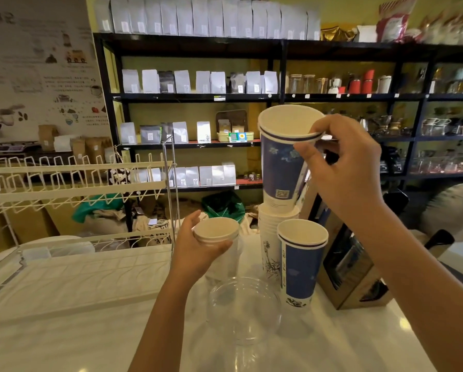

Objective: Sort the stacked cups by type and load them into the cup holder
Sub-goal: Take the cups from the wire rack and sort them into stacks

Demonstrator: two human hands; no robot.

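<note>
My right hand (343, 167) pinches the rim of a tall blue paper cup (280, 167), which is lifted and tilted above a stack of white printed cups (270, 232). My left hand (198, 248) grips a small stack of short white cups (216, 230) around its rims, over a clear plastic cup. Another blue paper cup stack (300, 267) stands upright on the counter to the right of the white stack. A wide clear plastic cup (245, 310) stands in front, near me. The cream wire cup holder (74, 181) stands at the left with nothing in its slots.
A brown cardboard box with a window (351, 267) stands at the right of the cups. The holder's ribbed white drip tray (85, 275) covers the left counter. Black shelves of white bags (187, 84) fill the background. A person (456, 208) crouches at far right.
</note>
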